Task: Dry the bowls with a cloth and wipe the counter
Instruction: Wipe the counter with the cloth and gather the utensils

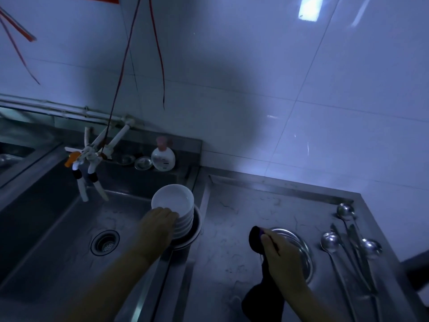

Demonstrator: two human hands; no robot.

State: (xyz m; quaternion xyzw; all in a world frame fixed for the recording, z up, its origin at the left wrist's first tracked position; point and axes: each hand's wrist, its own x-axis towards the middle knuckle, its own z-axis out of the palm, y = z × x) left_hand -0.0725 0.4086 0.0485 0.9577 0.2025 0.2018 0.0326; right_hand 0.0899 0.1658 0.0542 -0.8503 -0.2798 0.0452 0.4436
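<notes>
A stack of white bowls (173, 201) stands inside a metal basin (196, 226) at the right edge of the sink. My left hand (157, 226) grips the near side of the stack, fingers against the upper rims. My right hand (282, 256) is closed on a dark cloth (255, 238) that hangs down below the wrist. That hand hovers over a round metal plate (299, 242) lying on the steel counter (243, 205).
The steel sink (58, 240) with its drain (105, 242) lies to the left, with taps (90, 166) above it. A soap bottle (163, 156) and small metal dishes (143, 163) sit on the back ledge. Ladles and utensils (348, 242) lie on the counter's right side.
</notes>
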